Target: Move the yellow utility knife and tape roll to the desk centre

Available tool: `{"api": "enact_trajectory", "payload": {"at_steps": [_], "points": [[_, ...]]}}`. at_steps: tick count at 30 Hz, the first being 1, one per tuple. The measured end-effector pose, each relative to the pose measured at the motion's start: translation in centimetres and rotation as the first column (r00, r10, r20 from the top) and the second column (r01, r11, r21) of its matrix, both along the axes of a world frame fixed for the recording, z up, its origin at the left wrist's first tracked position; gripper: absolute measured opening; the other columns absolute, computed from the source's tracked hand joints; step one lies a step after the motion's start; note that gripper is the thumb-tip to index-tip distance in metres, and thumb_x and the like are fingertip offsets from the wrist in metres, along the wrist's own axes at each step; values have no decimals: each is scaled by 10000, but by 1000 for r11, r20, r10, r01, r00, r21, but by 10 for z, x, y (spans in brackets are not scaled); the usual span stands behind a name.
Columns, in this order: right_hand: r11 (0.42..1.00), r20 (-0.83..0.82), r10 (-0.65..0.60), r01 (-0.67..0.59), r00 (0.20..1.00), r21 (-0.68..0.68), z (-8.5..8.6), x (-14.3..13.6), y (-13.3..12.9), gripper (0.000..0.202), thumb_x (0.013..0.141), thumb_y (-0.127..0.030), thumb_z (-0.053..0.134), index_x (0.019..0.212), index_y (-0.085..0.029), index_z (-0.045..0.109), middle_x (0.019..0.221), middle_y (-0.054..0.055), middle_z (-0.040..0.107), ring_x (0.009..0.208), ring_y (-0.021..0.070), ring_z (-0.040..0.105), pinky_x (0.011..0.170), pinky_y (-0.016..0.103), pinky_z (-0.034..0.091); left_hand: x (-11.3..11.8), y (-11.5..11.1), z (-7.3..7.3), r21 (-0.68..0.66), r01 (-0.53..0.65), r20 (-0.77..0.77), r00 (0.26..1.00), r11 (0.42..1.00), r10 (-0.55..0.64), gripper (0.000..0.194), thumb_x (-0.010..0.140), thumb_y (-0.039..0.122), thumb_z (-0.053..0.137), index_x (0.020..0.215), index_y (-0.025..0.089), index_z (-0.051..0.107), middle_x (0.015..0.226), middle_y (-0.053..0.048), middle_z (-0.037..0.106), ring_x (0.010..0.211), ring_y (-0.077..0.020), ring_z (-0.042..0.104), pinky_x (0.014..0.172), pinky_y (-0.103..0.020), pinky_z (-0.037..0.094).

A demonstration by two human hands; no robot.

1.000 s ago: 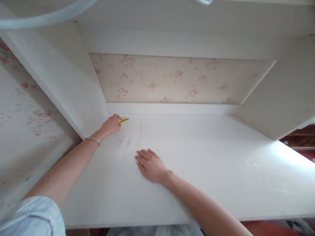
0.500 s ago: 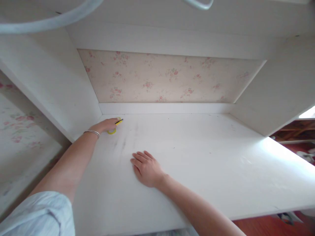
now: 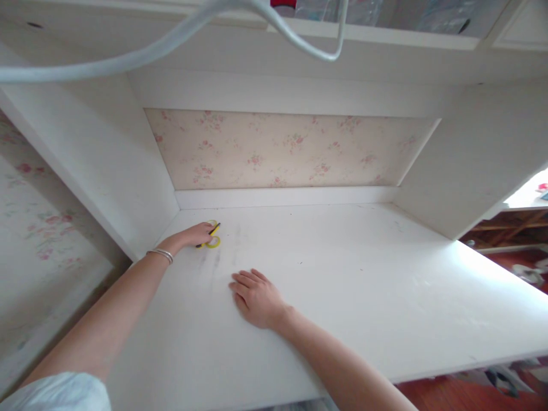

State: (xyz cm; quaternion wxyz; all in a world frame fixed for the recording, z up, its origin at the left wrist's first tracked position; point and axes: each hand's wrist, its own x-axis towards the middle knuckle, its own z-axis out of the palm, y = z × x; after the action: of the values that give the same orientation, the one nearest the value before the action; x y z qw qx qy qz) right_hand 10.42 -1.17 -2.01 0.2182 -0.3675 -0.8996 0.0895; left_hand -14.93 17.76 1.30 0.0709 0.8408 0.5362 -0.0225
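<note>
At the far left of the white desktop (image 3: 325,297), my left hand (image 3: 197,234) is closed on a slim yellow stick with black ends (image 3: 215,229), like a pen. A yellow ring (image 3: 213,242) shows just below its fingers, and part of a second one shows above them. Whether the rings are gripped or only touched, I cannot tell. A bracelet circles the left wrist. Nearer to me, my right hand (image 3: 259,299) lies flat on the desktop, fingers stretched out, with nothing in it. Dark smudges (image 3: 216,260) mark the surface between the two hands.
White side panels (image 3: 92,148) enclose the desktop left and right, with floral wallpaper (image 3: 274,151) behind. Overhead, a pale cable or tube (image 3: 171,43) crosses the view below a shelf (image 3: 385,35) holding clear bags. Wooden shelving (image 3: 505,228) and red flooring (image 3: 454,394) appear at right.
My left hand has shifted slightly right across the desktop with the yellow stick, whose lower black end now shows. My right hand rests in place. The view has tilted up, revealing the shelf.
</note>
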Motion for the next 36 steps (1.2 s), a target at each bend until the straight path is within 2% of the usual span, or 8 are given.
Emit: {"api": "enact_trajectory", "payload": {"at_steps": [3,8,11,15,19,23,30,36], "points": [[1000,-30,17,-17,999,8,-1,0,1,305,890,-265,358,1132,-232,543,1269,14,526,1199,139,418,1057,347,260,21,-24,-2,-53,81,21,997,995,-80,445,628,216,413,1022,112,593,1153,-94,565,1083,-208,490,967,-260,344],[1000,-117,11,-13,993,-18,2,10,4,274,882,-228,371,1024,-211,605,1070,31,638,1029,138,542,938,287,380,67,-74,-12,-83,-13,120,992,996,23,341,679,224,443,967,139,604,1089,-84,562,1065,-206,499,956,-274,364],[996,-177,-87,81,980,-42,4,30,6,261,877,-213,377,973,-207,619,1005,40,652,967,146,566,866,274,418,100,-108,-19,-65,-157,141,976,985,165,320,735,310,450,966,143,596,1131,-122,524,1034,-225,534,908,-287,403],[979,-235,-200,186,951,-79,2,68,1,229,855,-245,440,1014,-202,600,1023,58,635,969,164,562,858,304,428,145,-150,-23,-78,-179,196,962,981,192,347,757,339,461,1037,160,561,1229,-145,467,978,-250,577,853,-325,437],[988,-232,-141,122,962,-96,0,93,-10,351,795,-315,542,1129,-207,546,1137,84,582,1046,193,528,901,342,417,174,-174,-23,-85,-159,256,951,984,175,331,759,324,483,1039,172,571,1259,-155,451,921,-259,605,828,-351,451],[993,-219,-57,32,974,-116,4,99,-15,507,708,-286,616,1196,-212,499,1190,87,545,1087,208,504,948,356,391,175,-179,-24,-37,-89,378,921,995,96,279,795,290,461,1035,223,587,1227,-101,499,1026,-229,562,892,-316,428],[980,-278,-5,-51,961,-193,13,103,-9,640,670,-223,627,1273,-232,411,1256,88,476,1151,203,460,973,353,380,150,-168,-29,85,-205,440,886,975,148,475,756,176,481,1219,274,461,1393,-43,343,1129,-209,499,957,-312,392],[975,-291,-109,45,951,-219,6,103,-7,612,654,-191,623,1236,-236,440,1201,84,513,1036,190,533,874,334,447,153,-163,-34,60,-182,449,883,982,136,431,791,266,521,1215,294,451,1319,-26,458,1148,-197,481,948,-302,387]]}}
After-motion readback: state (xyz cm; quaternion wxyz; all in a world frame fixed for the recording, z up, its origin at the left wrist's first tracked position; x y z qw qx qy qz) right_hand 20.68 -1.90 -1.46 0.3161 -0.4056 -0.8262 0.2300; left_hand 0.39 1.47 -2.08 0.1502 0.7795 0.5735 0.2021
